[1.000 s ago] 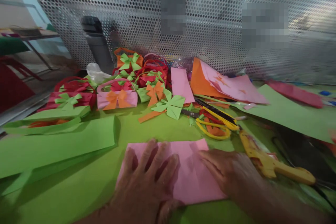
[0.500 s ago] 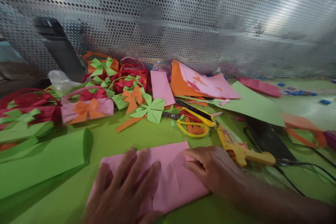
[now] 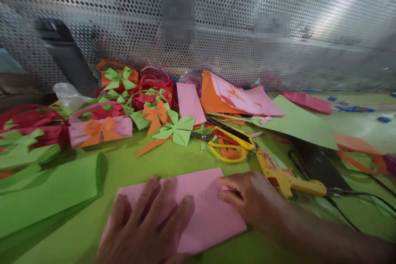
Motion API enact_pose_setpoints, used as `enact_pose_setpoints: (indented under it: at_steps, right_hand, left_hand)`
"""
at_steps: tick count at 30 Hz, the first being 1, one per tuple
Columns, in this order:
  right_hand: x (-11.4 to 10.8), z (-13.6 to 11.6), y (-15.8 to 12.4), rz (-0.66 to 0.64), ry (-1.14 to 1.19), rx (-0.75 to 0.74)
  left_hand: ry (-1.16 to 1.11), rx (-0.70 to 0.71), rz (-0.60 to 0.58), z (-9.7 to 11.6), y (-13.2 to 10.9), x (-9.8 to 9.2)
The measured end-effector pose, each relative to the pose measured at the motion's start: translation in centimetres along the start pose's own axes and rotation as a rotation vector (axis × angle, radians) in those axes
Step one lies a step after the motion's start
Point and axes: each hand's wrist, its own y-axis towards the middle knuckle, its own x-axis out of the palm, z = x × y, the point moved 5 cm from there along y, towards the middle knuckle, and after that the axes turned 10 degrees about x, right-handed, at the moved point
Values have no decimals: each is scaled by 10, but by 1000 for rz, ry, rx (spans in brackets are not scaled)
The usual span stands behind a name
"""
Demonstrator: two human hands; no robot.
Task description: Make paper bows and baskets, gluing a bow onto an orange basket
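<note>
A folded sheet of pink paper (image 3: 210, 214) lies on the green tabletop in front of me. My left hand (image 3: 148, 218) rests on its left part, fingers spread and pressed down. At the paper's right edge is my right hand (image 3: 247, 198), closed, with its thumb and forefinger at the sheet; the other fingers are curled and partly hidden. Just right of that hand lies a yellow glue gun (image 3: 280, 175). Beyond the paper are yellow-handled scissors (image 3: 227, 154) and a yellow and black box cutter (image 3: 230, 132).
Paper bags with bows, among them a pink one (image 3: 120, 128), crowd the back left beside a dark bottle (image 3: 66, 55). Folded green paper (image 3: 52, 189) lies at left. Pink and orange sheets (image 3: 247, 99) lean near the perforated metal panel (image 3: 216, 29). Black cords (image 3: 365, 194) run at right.
The view has shifted slightly. Both hands stay in nearly the same places on the pink paper, which looks a little smoother under them.
</note>
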Motion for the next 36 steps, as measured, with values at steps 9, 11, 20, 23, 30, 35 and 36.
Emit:
enact_pose_setpoints:
  at_steps: [9,11,20,23,30,35,36]
  right_hand:
    - [4,-5,-10,45,-272,-137]
    - [0,-8,-11,108,-323,-221]
    - [-13,-30,-32,401,-341,-596]
    - [-2,-40,-47,388,-358,-692]
    - [31,-48,-53,91,-413,-699]
    - [29,-57,-44,-70,-297,-695]
    - [29,-59,-43,-81,-283,-703]
  left_hand:
    - [-71,-34,22,2,-1,-7]
    - [-101,-55,26,1,-1,-10]
    - [-263,-49,-101,2,-2,-19]
    - [-314,-29,-178,3,-2,-21]
    - [-320,-25,-235,-1,-4,-27]
    - [-263,-37,-212,-13,-14,-26]
    - [-247,-37,-202,-15,-16,-27]
